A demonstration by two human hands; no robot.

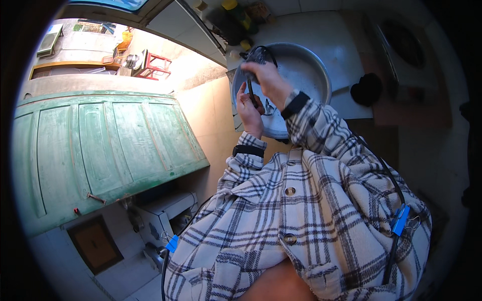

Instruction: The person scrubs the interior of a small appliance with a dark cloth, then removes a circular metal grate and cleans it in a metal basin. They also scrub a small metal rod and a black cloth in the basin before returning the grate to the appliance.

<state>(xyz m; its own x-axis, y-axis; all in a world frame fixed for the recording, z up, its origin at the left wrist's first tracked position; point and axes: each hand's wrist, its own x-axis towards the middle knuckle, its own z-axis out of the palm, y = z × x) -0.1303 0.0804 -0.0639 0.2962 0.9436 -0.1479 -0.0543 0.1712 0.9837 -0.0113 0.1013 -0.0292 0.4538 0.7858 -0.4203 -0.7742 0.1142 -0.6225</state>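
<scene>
A wide metal basin (318,71) stands on the light worktop in front of me, with both hands over its left part. My left hand (249,113) is closed around a narrow dark handle (250,89) that slants up toward the basin's far rim. Above it, my right hand (273,83) grips a grey speckled thing (260,56), possibly a scouring pad, against the handle's far end. A thin black loop curves beside that pad; its full shape is hidden by my fingers. Between my wrists, a small shiny metal piece (269,108) shows inside the basin.
Dark bottles (241,19), some with yellow parts, stand behind the basin. Right of it are a black rounded object (367,89) and a gas stove (403,45). At left, a green panelled door (109,146) stands beside a bright yard with a red stool (156,66).
</scene>
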